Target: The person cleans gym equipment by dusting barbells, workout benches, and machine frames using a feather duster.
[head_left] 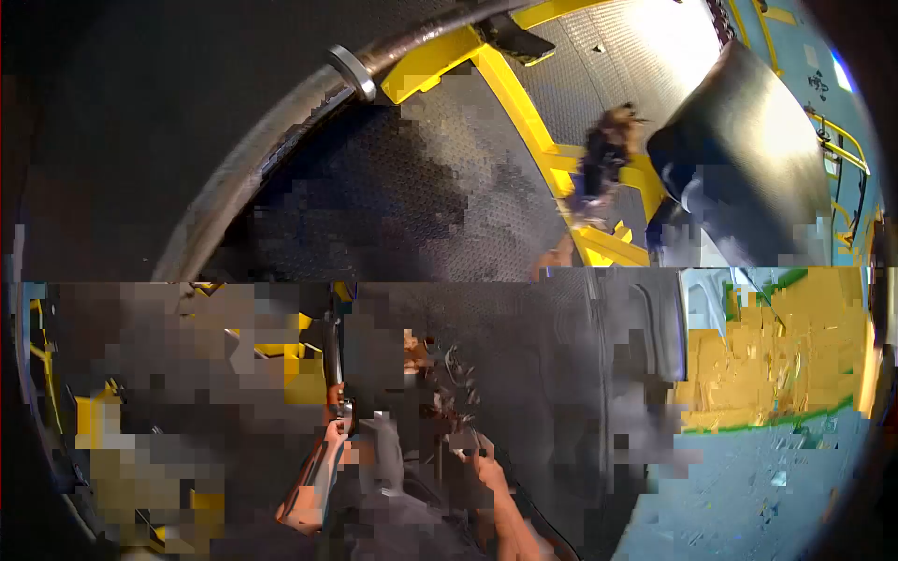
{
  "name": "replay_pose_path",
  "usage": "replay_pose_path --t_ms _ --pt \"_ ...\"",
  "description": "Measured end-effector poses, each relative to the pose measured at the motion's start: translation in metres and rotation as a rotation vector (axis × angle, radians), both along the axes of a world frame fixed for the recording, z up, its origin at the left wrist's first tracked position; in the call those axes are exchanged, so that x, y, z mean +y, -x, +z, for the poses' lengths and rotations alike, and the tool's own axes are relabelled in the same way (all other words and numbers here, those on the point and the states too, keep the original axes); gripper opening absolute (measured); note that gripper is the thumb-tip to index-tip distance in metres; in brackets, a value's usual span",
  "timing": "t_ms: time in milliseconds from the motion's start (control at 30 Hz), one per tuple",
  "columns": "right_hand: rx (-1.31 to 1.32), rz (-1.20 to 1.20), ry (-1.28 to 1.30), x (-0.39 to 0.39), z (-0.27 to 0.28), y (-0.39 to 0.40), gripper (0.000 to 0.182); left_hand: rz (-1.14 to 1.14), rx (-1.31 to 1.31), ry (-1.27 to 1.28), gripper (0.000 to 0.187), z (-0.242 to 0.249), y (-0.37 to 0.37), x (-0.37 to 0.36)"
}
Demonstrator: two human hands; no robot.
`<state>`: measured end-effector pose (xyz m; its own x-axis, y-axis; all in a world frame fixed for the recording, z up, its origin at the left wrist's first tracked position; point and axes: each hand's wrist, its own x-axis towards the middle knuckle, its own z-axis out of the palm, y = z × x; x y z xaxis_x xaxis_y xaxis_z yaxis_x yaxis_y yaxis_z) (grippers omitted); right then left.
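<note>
The picture is broken into blocks, and its upper and lower halves do not match. In the lower half, my left hand (339,430) is closed at the lower end of a dark upright bar-like shape (332,360). What exactly it grips is smeared. My right hand (482,456) has its fingers bent around something small that I cannot make out. Just above it lies a blurred cluster of dark and brownish shapes (454,383). Between my forearms is a grey form (388,453), too distorted to name.
Across the upper half runs a curved metal tube (271,140) with a ring-shaped collar (351,73). A yellow metal frame (519,103) crosses a dark textured surface (402,178). To the right are a shiny dark curved panel (748,159), a yellow area (776,365) and blue floor (748,486).
</note>
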<state>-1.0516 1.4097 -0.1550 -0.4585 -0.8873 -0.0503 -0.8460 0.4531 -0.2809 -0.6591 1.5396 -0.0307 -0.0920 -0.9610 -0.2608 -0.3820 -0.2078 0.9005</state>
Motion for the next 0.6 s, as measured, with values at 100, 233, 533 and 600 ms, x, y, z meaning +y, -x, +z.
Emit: replay_pose_path --t_ms 100,233,533,600 --pt "-0.657 -0.426 -0.274 -0.035 -0.066 -0.031 0.056 0.087 0.058 -0.056 0.039 -0.048 0.032 0.017" --pt "-0.959 -0.312 -0.266 -0.086 -0.077 -0.088 0.049 0.061 0.125 -0.212 0.041 -0.063 0.064 0.02" --pt "-0.351 -0.024 -0.253 -0.012 -0.072 -0.01 0.048 0.16 0.154 -0.162 0.04 -0.075 0.088 0.004" --pt "-0.117 0.277 -0.238 0.024 -0.064 0.027 0.05 0.178 0.161 -0.15 0.04 -0.077 0.089 0.004"
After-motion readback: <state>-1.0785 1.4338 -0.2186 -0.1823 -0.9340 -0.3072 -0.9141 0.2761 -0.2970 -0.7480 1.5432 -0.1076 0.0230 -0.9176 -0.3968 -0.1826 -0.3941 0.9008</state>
